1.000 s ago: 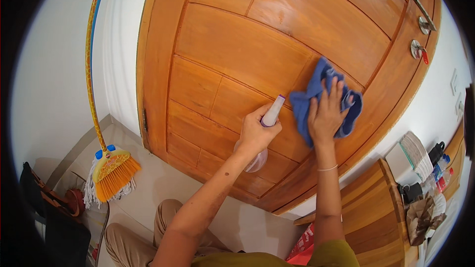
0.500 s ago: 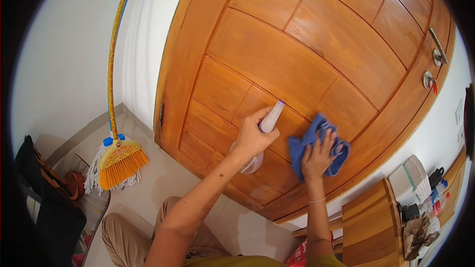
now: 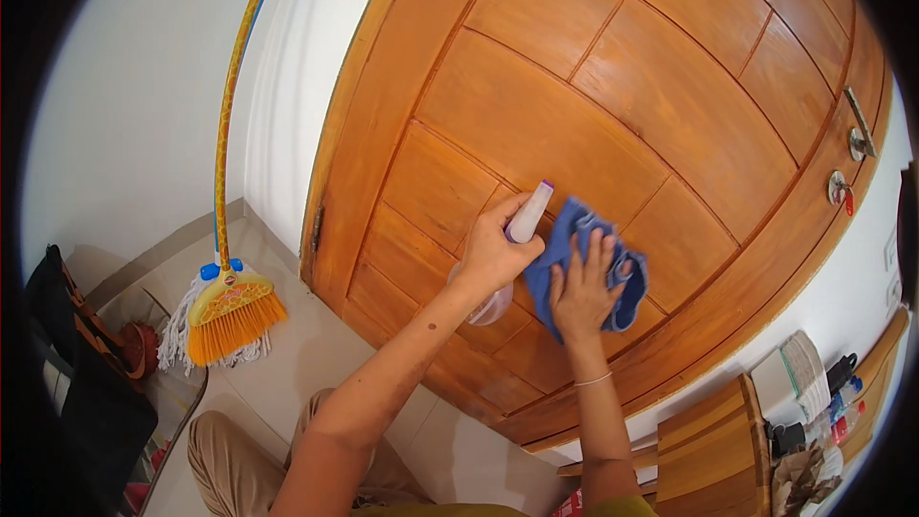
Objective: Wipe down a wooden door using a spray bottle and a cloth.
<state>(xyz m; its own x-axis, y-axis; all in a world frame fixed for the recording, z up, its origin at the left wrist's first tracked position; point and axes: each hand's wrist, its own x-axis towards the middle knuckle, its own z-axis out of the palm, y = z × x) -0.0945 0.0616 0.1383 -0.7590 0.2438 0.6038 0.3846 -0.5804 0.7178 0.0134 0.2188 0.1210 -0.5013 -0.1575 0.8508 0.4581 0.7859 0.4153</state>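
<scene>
In front of me stands a wooden panelled door. My left hand is wrapped round the neck of a spray bottle, whose white head with a purple nozzle tip points up toward the door. Part of its clear body shows below my wrist. A blue cloth lies against the lower door panels under my right hand, which presses it flat with the fingers spread over it. The cloth's edges bunch up past my fingertips. The two hands are close together, the bottle just left of the cloth.
A yellow broom and a white string mop lean in the left corner, beside a black bag. At the right stands a wooden cabinet with bottles and crumpled brown paper on top. The door has a metal handle and a key.
My right hand has slid the blue cloth left and slightly up across the door, nearer the spray bottle. The view has shifted a little; my left hand keeps its grip.
</scene>
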